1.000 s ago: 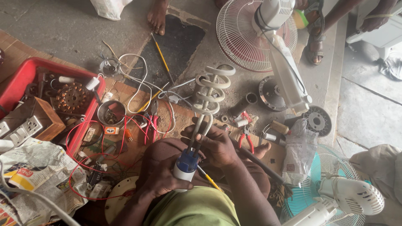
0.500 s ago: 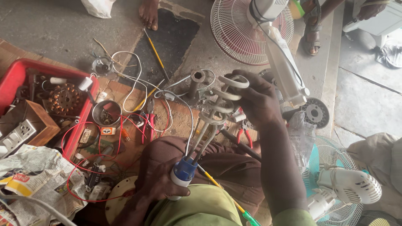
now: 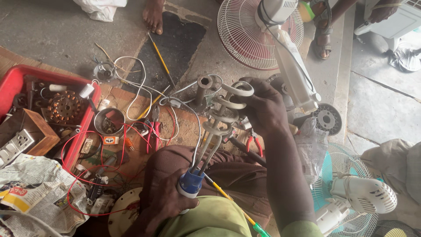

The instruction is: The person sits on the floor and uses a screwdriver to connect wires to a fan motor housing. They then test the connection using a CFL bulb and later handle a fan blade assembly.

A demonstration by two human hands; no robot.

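I hold an immersion water heater rod with a pale coiled element (image 3: 226,107) and a blue and white handle cap (image 3: 190,184). My left hand (image 3: 164,197) grips the blue handle low near my lap. My right hand (image 3: 263,107) is stretched forward and closed around the far end of the coil. A white cord (image 3: 195,131) runs from the handle out over the floor. The two straight metal legs (image 3: 209,149) join coil and handle.
A red tray (image 3: 17,79) of motor parts and a copper winding (image 3: 65,106) lies at left. Red pliers (image 3: 154,134), a yellow screwdriver (image 3: 160,59), red wires and newspaper (image 3: 35,193) lie around. Pedestal fans stand at top right (image 3: 258,35) and lower right (image 3: 359,193). Other people's feet (image 3: 153,15) are near.
My right hand left the handle area and reached forward along the rod to grasp the coil's far end. My left hand kept its grip on the blue handle. The view shifted slightly.
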